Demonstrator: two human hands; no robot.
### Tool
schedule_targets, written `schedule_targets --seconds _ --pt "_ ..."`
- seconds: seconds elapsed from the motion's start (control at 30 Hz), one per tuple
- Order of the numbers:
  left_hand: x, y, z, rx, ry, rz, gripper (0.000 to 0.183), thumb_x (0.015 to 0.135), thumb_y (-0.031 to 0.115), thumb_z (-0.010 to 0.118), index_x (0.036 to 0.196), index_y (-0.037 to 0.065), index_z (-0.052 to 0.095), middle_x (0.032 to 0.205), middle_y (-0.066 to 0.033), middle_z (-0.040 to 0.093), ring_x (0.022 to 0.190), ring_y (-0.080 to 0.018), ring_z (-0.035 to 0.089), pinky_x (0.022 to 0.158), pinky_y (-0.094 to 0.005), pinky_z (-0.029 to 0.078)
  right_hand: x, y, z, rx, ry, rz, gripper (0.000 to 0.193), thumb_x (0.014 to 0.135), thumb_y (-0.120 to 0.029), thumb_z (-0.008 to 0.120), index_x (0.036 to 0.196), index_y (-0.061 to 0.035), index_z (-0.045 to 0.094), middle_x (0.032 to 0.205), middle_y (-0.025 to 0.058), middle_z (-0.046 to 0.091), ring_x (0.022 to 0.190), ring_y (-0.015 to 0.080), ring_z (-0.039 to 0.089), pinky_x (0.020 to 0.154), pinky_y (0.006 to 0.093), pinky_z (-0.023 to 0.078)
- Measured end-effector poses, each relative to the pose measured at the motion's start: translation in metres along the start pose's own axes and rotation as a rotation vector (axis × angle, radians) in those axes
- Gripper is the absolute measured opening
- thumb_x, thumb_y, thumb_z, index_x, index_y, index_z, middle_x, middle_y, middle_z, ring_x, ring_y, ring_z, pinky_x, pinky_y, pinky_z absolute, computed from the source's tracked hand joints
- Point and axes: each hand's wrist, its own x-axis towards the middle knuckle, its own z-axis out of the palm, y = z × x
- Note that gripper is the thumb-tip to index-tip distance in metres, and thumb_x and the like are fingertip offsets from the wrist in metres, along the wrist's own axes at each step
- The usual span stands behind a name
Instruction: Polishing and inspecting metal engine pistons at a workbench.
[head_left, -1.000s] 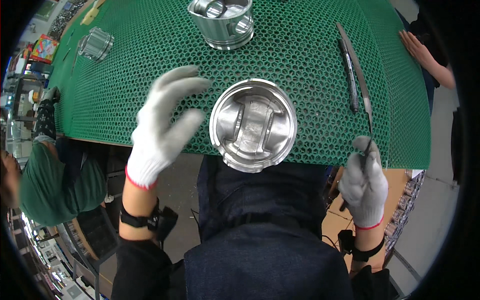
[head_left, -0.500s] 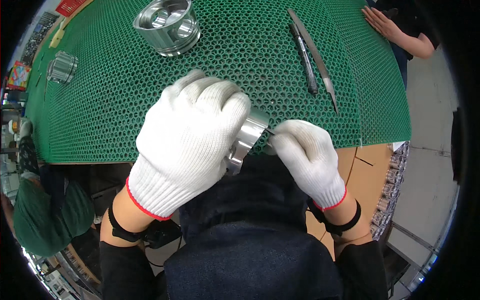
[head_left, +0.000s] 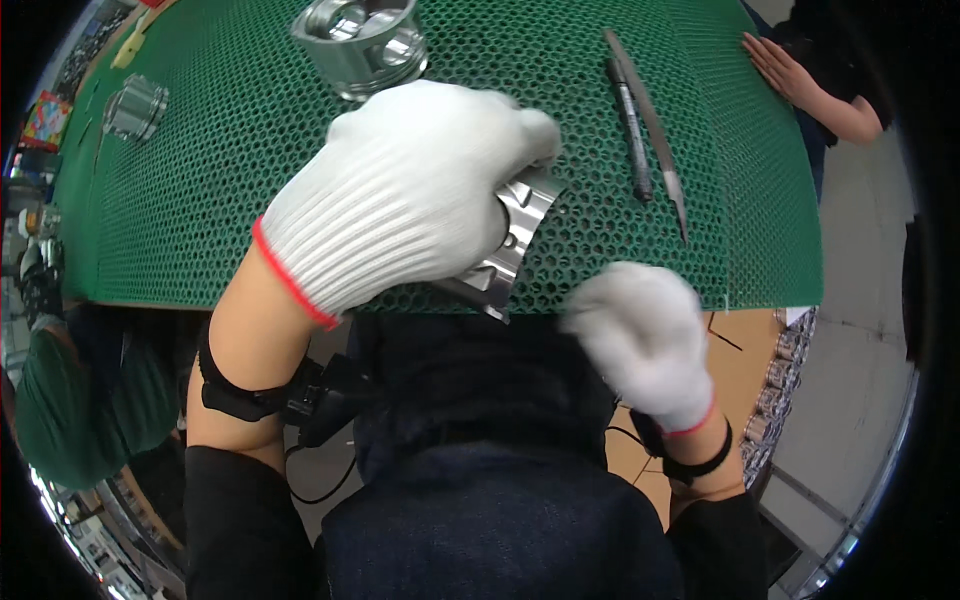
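A white knitted glove with a red cuff covers my left hand (head_left: 410, 185). Its fingers are wrapped round a shiny metal piston (head_left: 525, 230), tilted just above the near edge of the green mat; most of the piston is hidden under the glove. My right hand (head_left: 645, 335), gloved alike, is apart from the piston, to its right and nearer to me. It is curled closed and blurred by motion. Whatever it holds, if anything, does not show.
On the green honeycomb mat (head_left: 560, 80) stand a piston (head_left: 370, 65) and, far left, another piston (head_left: 137, 107). A black marker (head_left: 632, 140) lies beside a flat file (head_left: 655, 130). Another person's hand (head_left: 780, 70) rests at the far right edge. Several pistons (head_left: 770, 400) line the lower right.
My left hand has moved up and right and turned the piston so its cut-out side shows. My right hand has drawn away from it, down and right; the thin dark tool no longer shows.
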Motion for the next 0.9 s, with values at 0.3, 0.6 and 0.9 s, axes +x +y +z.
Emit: schedule_targets --seconds 0.3,0.6,0.9 --pt "-0.110 -0.012 0.075 -0.989 0.647 -0.309 0.111 0.071 0.014 0.084 0.150 -0.005 0.008 0.149 -0.0229 0.033 0.135 -0.0281 0.042 0.109 -0.0417 0.041 -0.007 -0.013 -0.003 0.583 -0.353 0.447 0.019 0.085 -0.015 0.057 0.086 0.0014 0.066 0.080 0.0123 0.069 0.075 0.0272 0.068 0.072 0.0340 0.053" --pt "-0.131 -0.046 0.067 -1.127 0.541 -0.409 0.061 0.082 0.008 0.074 0.133 -0.010 0.047 0.120 -0.0166 0.063 0.111 -0.0208 0.061 0.100 -0.0371 0.047 -0.032 -0.008 -0.002 0.865 -0.345 0.763 0.031 0.086 -0.024 0.055 0.086 0.0040 0.068 0.078 0.0107 0.068 0.063 0.0123 0.058 0.059 0.0258 0.048" --pt "-0.038 -0.027 0.011 0.025 0.410 0.289 0.048 0.065 0.027 0.077 0.107 0.006 0.066 0.120 -0.0170 0.061 0.117 -0.0348 0.057 0.101 -0.0469 0.046 -0.007 -0.011 -0.007 0.913 -0.338 0.841 0.029 0.089 -0.022 0.053 0.091 0.0028 0.067 0.081 0.0082 0.069 0.061 0.0095 0.054 0.057 0.0240 0.045"
